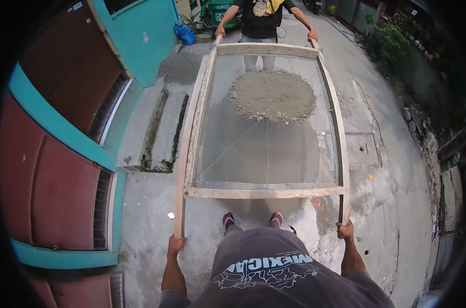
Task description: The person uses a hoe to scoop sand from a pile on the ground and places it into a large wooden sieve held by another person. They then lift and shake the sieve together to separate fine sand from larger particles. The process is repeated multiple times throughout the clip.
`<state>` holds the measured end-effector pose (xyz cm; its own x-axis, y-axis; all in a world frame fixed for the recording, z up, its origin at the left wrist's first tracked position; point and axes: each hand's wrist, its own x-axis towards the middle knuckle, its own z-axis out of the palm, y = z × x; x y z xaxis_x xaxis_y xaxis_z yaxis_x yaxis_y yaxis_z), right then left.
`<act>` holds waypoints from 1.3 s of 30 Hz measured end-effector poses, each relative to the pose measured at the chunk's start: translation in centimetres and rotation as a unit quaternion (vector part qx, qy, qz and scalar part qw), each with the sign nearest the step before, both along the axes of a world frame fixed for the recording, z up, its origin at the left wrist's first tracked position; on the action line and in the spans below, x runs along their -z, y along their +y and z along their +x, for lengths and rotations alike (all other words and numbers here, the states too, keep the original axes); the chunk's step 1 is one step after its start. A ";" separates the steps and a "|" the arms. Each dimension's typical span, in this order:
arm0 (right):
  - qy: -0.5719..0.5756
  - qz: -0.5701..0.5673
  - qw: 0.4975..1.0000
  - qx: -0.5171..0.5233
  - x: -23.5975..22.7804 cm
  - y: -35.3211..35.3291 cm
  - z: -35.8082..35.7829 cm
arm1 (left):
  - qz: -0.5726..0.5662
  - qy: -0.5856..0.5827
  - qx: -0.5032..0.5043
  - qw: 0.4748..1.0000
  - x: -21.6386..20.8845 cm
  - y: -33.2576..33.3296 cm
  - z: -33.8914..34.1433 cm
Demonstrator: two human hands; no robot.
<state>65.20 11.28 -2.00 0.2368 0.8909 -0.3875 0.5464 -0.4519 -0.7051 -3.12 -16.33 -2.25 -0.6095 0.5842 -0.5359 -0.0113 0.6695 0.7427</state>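
Observation:
Between me and another person hangs a large wooden-framed sand screen [266,193] with fine mesh. My left hand [177,243] is closed around its near left handle, and my right hand [345,230] grips the near right one. Toward the far half of the mesh lies a round heap of grey sand and small stones [273,96]. The other person's hands [220,32] hold the two far handles. Two pale lines cross the mesh near its middle. Below the mesh the concrete ground shows through.
Concrete steps [149,128] stand to the left beside a turquoise wall with dark red doors [63,190]. A blue bag [184,34] and a green vehicle [217,13] are at the back left. Plants [389,36] and rubble [420,126] line the right edge of the alley.

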 end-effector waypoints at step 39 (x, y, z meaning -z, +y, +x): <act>0.009 -0.016 0.997 -0.076 -15.6 23.6 -10.7 | -0.050 0.085 0.117 0.988 -16.1 25.5 -11.4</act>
<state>54.51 34.93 13.61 0.0937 0.9029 -0.4195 0.5977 -0.3879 -0.7016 -14.50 9.18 13.90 -0.5499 0.6695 -0.4994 0.2727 0.7090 0.6503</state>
